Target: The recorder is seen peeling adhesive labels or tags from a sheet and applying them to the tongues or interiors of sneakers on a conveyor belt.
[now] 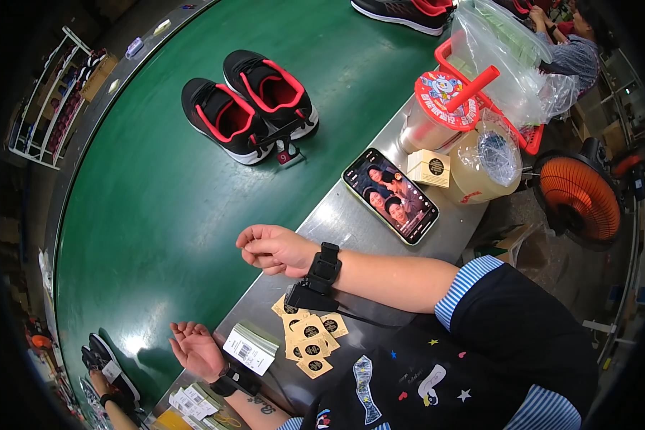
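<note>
My left hand (198,350) is palm up at the edge of the green belt, its fingers loosely bent and apart, with nothing in them. Beside it on the metal ledge stands a stack of white barcode tags (251,348). Over the belt's edge is my right hand (278,251), fingers curled in toward the thumb, nothing visible in it. Several gold square stickers (312,331) with black round prints lie spread below that wrist. Farther up the belt sits a pair of black shoes (254,107) with red linings and a small tag, touched by neither hand.
A phone (390,196) lies on the ledge near a gold card stack (428,168), a lidded drink cup (444,107) and a plastic tub (484,168). An orange fan (577,197) stands right. At lower left a co-worker's hand (99,383) is at another shoe (115,365).
</note>
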`<state>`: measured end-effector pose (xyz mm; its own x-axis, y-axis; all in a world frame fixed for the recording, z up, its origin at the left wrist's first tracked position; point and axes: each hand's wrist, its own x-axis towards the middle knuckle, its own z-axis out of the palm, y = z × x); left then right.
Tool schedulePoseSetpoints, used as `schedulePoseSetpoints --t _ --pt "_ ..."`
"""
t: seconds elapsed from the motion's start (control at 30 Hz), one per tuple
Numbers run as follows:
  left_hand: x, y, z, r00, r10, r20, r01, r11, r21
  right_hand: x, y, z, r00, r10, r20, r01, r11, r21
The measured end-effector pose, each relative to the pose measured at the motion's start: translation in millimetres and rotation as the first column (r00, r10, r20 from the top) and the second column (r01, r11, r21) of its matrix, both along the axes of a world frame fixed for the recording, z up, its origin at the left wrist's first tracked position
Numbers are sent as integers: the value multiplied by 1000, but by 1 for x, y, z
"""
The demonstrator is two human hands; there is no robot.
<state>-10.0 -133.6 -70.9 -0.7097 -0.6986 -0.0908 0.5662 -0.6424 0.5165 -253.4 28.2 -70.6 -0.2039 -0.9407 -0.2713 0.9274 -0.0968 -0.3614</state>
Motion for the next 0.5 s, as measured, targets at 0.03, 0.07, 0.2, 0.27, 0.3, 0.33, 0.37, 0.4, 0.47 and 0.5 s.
schedulePoseSetpoints --t 0.03,0.07,0.2,0.27,0.3,0.33,0.37,0.4,0.47,0.5 --pt "0 0 0 1000 3 0 -3 1000 2 0 0 0 1000 0 -2 0 1000 -2" --pt "0 0 -1 1000 2 1 -2 1000 3 -1 0 -1 1000 -1 -2 1 1000 -1" --pt "2 0 1 1000 10 -1 -10 1000 7 1 -2 1 1000 6 3 -6 1000 -4" --pt "0 0 1 1000 9 -2 -9 1000 11 0 -2 -1 1000 3 10 -3 1000 1" --pt "-1 0 1 1000 7 -3 -7 1000 9 -1 -2 -1 1000 3 5 -3 1000 7" --pt "-1 0 1 1000 5 -3 -5 1000 7 -1 -2 -1 1000 2 1 -2 1000 14" --pt "-1 0 1 1000 4 -3 -4 1000 8 -1 -1 0 1000 2 1 -2 1000 14" --pt "-2 0 1 1000 7 -1 -7 1000 7 -1 -1 1 1000 1 -7 -1 1000 21" --pt "-3 0 0 1000 8 0 -8 1000 7 -2 0 2 1000 -1 -15 2 1000 29" --pt "-3 0 -1 1000 9 1 -9 1000 9 -2 1 1 1000 8 -22 -8 1000 24"
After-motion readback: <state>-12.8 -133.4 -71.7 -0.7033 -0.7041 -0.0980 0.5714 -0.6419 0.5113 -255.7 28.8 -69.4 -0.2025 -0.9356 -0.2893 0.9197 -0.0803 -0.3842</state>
